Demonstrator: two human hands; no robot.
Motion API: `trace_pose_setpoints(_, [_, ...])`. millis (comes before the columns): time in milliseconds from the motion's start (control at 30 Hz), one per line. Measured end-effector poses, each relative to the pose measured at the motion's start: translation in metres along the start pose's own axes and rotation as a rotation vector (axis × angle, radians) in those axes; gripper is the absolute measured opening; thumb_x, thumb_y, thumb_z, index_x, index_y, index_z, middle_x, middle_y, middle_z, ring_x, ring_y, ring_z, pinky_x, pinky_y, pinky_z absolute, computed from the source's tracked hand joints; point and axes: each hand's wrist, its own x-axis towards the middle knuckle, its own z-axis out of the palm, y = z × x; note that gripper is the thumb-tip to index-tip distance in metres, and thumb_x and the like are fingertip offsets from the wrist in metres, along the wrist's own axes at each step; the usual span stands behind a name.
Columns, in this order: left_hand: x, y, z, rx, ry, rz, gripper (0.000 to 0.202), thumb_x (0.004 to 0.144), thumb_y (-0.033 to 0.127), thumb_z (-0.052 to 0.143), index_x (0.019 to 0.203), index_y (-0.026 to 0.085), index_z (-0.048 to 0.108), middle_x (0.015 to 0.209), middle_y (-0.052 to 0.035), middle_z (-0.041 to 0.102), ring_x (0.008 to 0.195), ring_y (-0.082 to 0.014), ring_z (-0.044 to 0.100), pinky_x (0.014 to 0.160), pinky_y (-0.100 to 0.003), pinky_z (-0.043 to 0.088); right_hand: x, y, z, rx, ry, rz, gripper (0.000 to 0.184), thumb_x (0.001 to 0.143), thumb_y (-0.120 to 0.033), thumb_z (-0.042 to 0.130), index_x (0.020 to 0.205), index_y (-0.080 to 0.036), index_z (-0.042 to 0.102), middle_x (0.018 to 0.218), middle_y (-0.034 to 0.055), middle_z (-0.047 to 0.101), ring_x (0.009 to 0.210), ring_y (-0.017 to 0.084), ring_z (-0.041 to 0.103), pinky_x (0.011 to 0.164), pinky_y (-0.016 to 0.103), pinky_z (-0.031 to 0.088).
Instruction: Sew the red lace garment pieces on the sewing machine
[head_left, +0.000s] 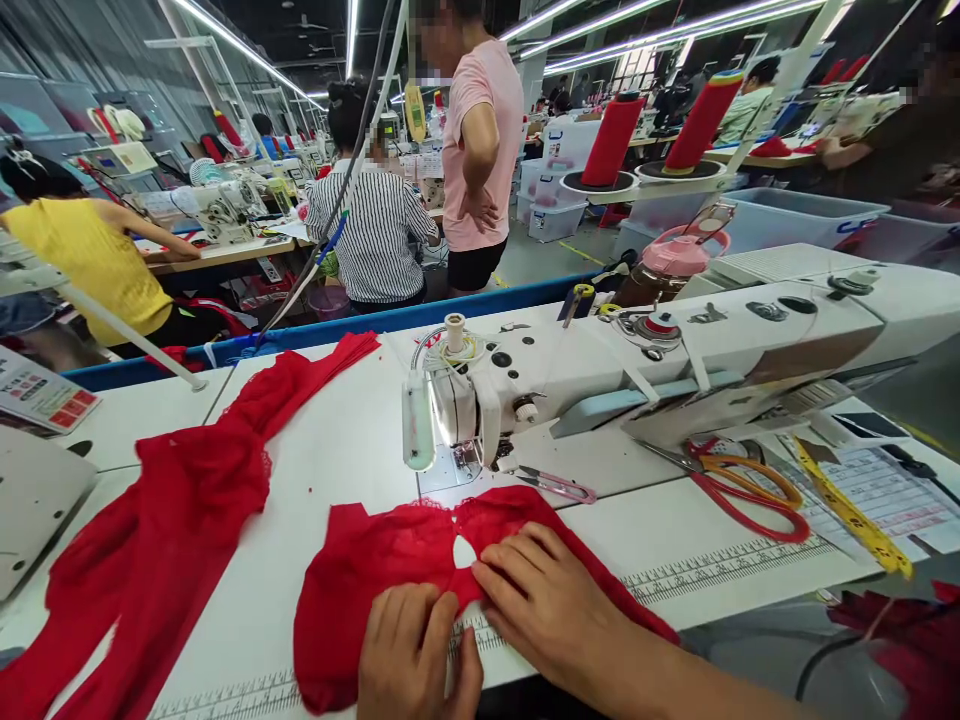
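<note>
A red bra [360, 570] with lace edging lies on the white sewing table, just in front of the needle area of a sewing machine [480, 400]. My left hand [420, 650] is closed on its near edge, fingers curled over the cloth and thumb toward me. Close beside it, my right hand [547, 605] grips the fabric at the small gap in the centre, with the fingertips together. What lies under the fingers is hidden. The machine's lamp is lit, and the bra is apart from the needle.
More red lace garments [202, 480] trail across the table's left side. Small thread snips [559, 487] lie by the machine base, with orange-handled scissors [750, 490] and a yellow tape measure [855, 510] farther right. A printed ruler [720, 570] runs along the front edge. Several people work beyond.
</note>
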Motion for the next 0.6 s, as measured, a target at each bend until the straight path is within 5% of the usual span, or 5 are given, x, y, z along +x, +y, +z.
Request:
trace_pose_setpoints(167, [0.01, 0.0, 0.014, 0.188, 0.028, 0.079, 0.022, 0.086, 0.009, 0.062, 0.108, 0.008, 0.067, 0.097, -0.015, 0.067, 0.088, -0.0283, 0.062, 0.078, -0.044, 0.05, 0.009, -0.008, 0.003, -0.138, 0.108, -0.048, 0.029, 0.094, -0.001, 0.039, 0.109, -0.011, 0.062, 0.098, 0.0105, 0.068, 0.089, 0.022, 0.061, 0.099, 0.045, 0.037])
trace_pose_setpoints(333, [0.022, -0.015, 0.003, 0.248, 0.092, 0.257, 0.023, 0.088, -0.002, 0.059, 0.108, 0.005, 0.068, 0.093, -0.0147, 0.068, 0.088, -0.0269, 0.064, 0.082, -0.046, 0.05, 0.0, -0.008, -0.01, -0.224, 0.109, 0.012, 0.031, 0.089, 0.001, 0.037, 0.098, -0.014, 0.063, 0.079, 0.0048, 0.065, 0.072, 0.019, 0.058, 0.085, 0.038, 0.042])
trace_pose_setpoints(467, [0.023, -0.03, -0.013, 0.261, 0.047, 0.358, 0.025, 0.089, -0.004, 0.056, 0.109, 0.003, 0.069, 0.094, -0.0162, 0.069, 0.089, -0.0275, 0.065, 0.084, -0.048, 0.05, -0.009, 0.019, -0.048, -0.324, 0.018, 0.063, 0.034, 0.083, 0.004, 0.037, 0.091, -0.02, 0.061, 0.076, 0.0014, 0.064, 0.069, 0.019, 0.057, 0.098, 0.045, 0.039])
trace_pose_setpoints(600, [0.029, -0.038, -0.019, 0.249, 0.102, 0.403, 0.027, 0.089, -0.005, 0.055, 0.11, 0.003, 0.07, 0.092, -0.0134, 0.073, 0.084, -0.0238, 0.066, 0.09, -0.048, 0.047, -0.018, 0.061, -0.103, -0.55, 0.007, 0.09, 0.036, 0.089, 0.002, 0.035, 0.093, -0.021, 0.062, 0.091, 0.0065, 0.068, 0.097, 0.026, 0.062, 0.113, 0.059, 0.026])
